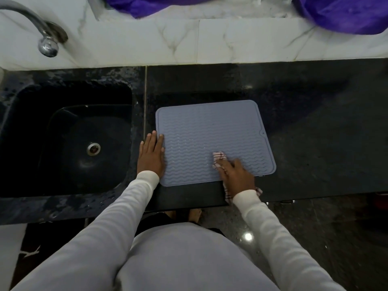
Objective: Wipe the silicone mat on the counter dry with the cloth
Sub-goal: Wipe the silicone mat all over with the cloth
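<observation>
Nearest the camera, two pale long sleeves reach forward over the front edge of the dark stone table [315, 127]. The right hand [236, 175] lies on the near right part of the silicone mat [210, 133], its fingers bent over a pink-and-white checked cloth [219, 157] and pressing it down onto the mat; a bunched end of the cloth shows ahead of the fingers, and another part trails back under the wrist past the mat's near edge. The hand is blurred, so the exact grip is hard to read, though the fingers are plainly curled on the fabric. The left hand [151, 154] is flat with fingers straight and close together, resting at the mat's left edge, partly on the mat and partly on the table. The mat is grey-blue, ribbed with wavy lines, and lies flat on the table just right of a black sink [31, 143] with a metal drain [93, 148]. Water droplets speckle the sink's surround. Farther back runs a white marble ledge [189, 43], with a chrome tap [42, 32] curving over the sink at left and purple fabric [346, 13] lying along the top.
</observation>
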The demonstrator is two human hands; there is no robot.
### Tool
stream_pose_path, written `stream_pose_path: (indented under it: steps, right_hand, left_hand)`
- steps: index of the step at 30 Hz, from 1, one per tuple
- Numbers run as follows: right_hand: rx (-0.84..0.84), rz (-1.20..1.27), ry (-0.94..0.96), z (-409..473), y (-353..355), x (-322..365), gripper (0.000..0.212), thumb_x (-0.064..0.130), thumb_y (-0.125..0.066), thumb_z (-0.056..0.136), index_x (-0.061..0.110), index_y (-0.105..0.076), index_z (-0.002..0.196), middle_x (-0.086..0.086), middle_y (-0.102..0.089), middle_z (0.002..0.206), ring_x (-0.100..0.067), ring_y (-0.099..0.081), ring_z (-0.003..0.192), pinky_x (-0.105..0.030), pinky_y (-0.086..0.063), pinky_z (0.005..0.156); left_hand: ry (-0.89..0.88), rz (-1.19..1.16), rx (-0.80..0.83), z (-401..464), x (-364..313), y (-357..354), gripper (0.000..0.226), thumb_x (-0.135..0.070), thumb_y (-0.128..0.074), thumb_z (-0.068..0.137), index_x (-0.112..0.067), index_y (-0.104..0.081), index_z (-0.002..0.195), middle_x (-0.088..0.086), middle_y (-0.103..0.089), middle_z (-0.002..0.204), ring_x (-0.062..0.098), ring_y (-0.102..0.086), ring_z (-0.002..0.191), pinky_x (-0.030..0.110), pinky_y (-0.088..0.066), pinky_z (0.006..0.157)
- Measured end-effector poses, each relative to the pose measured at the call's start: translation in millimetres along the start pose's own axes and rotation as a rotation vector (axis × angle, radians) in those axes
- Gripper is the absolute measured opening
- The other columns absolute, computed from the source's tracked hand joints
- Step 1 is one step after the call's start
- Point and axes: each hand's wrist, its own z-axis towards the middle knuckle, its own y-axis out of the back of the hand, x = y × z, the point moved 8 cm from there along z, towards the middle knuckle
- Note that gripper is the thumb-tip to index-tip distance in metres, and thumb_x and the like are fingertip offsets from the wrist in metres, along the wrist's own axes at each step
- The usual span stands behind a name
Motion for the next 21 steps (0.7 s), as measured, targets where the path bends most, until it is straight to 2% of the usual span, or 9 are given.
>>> stream_pose_path:
  steps: [2,5,10,16,19,21]
  right_hand:
    - [-0.033,-0.005,-0.051,0.3,11.6,-28.4,0.032,0.040,-0.059,0.091,0.026,-0.066,0.119,-0.016,-0.057,0.097,-0.037,-0.063,0.062,-0.042,-0.051,0.050]
    - [0.006,-0.007,-0.209,-3.1,19.5,-81.6,0.037,0.042,-0.056,0.095,0.027,-0.059,0.129,-0.018,-0.053,0.110,-0.041,-0.064,0.078,-0.047,-0.052,0.065]
    - [-0.051,-0.032,-0.377,-4.4,35.8,-135.5,0.042,0.046,-0.052,0.095,0.027,-0.056,0.132,-0.022,-0.051,0.116,-0.048,-0.062,0.080,-0.053,-0.050,0.072]
    - [-0.046,-0.006,-0.429,-4.3,37.7,-138.1,0.042,0.047,-0.049,0.095,0.024,-0.056,0.130,-0.022,-0.050,0.118,-0.049,-0.061,0.083,-0.054,-0.051,0.075]
    - [-0.074,0.022,-0.372,-2.8,43.4,-125.2,0.043,0.048,-0.046,0.096,0.021,-0.058,0.127,-0.020,-0.053,0.114,-0.047,-0.062,0.084,-0.053,-0.053,0.073]
    - [-0.086,0.079,-0.316,2.0,45.1,-104.9,0.040,0.046,-0.048,0.097,0.023,-0.057,0.129,-0.016,-0.054,0.118,-0.044,-0.062,0.089,-0.052,-0.053,0.077]
  left_hand:
    - [-0.002,-0.003,0.000,0.1,-0.3,2.2,0.051,-0.028,-0.021,0.104,-0.017,-0.020,0.154,0.007,-0.013,0.162,0.023,-0.005,0.150,0.040,0.001,0.122]
    - [0.004,0.006,0.003,-1.3,-0.8,2.8,0.054,-0.032,-0.016,0.102,-0.018,-0.020,0.155,0.006,-0.012,0.162,0.022,-0.005,0.150,0.039,0.001,0.122]
    - [0.005,0.013,0.015,-2.1,-0.6,1.7,0.054,-0.033,-0.015,0.102,-0.018,-0.018,0.155,0.005,-0.011,0.163,0.022,-0.004,0.150,0.038,0.002,0.121]
    - [0.008,0.001,0.008,-1.5,-0.8,1.7,0.053,-0.032,-0.018,0.103,-0.019,-0.018,0.155,0.006,-0.011,0.163,0.022,-0.004,0.150,0.039,0.002,0.121]
    - [0.011,0.009,0.004,-2.6,-1.8,3.1,0.055,-0.033,-0.015,0.103,-0.018,-0.018,0.155,0.005,-0.010,0.163,0.022,-0.003,0.150,0.037,0.004,0.121]
    - [0.016,0.009,0.004,-2.0,-1.9,3.4,0.052,-0.031,-0.017,0.104,-0.018,-0.018,0.155,0.005,-0.010,0.163,0.021,-0.002,0.150,0.037,0.005,0.121]
